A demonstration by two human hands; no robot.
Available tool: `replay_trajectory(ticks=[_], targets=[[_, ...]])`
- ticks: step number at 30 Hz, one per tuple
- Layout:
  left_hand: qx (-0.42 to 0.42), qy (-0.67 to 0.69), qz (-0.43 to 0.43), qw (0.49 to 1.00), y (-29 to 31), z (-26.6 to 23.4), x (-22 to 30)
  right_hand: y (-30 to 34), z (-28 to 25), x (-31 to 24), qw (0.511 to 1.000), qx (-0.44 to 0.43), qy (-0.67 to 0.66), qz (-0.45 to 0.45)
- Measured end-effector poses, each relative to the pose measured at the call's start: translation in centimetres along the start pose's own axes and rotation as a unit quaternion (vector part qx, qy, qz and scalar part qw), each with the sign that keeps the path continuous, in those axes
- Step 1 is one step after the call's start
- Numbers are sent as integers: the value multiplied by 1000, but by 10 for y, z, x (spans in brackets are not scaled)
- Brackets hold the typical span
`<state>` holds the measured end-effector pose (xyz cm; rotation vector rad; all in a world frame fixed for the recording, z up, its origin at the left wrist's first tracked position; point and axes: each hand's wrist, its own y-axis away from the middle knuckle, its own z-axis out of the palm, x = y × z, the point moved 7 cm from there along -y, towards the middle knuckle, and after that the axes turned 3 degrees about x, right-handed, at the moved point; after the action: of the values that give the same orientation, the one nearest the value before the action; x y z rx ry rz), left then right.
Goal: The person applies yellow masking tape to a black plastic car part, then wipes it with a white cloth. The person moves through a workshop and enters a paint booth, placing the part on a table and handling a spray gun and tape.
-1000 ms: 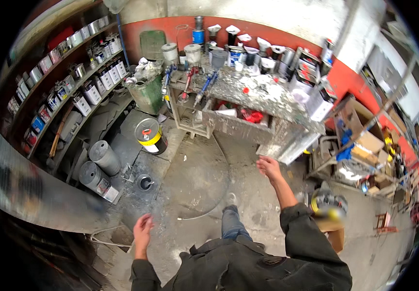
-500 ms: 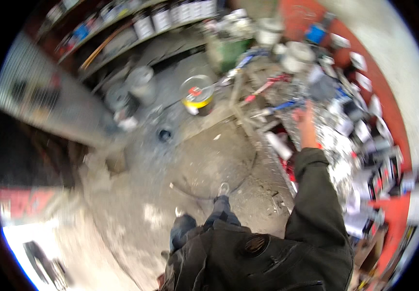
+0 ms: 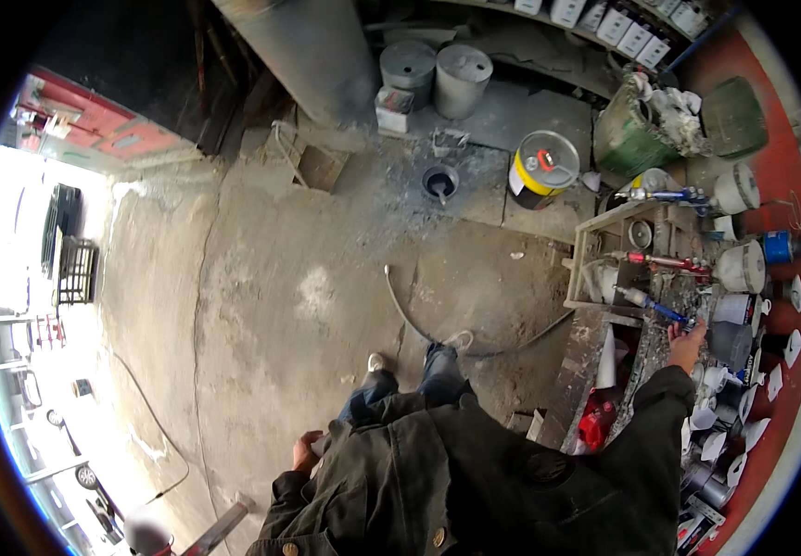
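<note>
Right hand (image 3: 687, 347) at cluttered bench (image 3: 653, 351), stained floor (image 3: 261, 278), red wall (image 3: 781, 134)

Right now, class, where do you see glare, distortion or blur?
Head view throughout: glare bleaches the opening at far left; the red wall band bows along the right rim; a round patch at bottom left is blurred; the right hand at the blue spray gun looks fairly clear.

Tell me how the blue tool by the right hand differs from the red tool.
Colour: the blue tool has a blue body, the red tool a red one.
Pose: the blue tool slants down to the right in the picture, while the red tool lies nearly level.
Contact: the right hand is at the blue tool's end; no hand is at the red tool.
Both are slender.
</note>
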<state>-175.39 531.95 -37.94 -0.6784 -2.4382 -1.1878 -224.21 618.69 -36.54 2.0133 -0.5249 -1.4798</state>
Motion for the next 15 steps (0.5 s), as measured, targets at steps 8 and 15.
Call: replay_trajectory(ticks=[8, 15], targets=[[87, 248, -209, 942, 31, -17, -45, -24, 20, -5, 985, -66, -57, 146], [14, 197, -208, 958, 36, 10, -71, 16, 26, -24, 890, -298, 187, -291]])
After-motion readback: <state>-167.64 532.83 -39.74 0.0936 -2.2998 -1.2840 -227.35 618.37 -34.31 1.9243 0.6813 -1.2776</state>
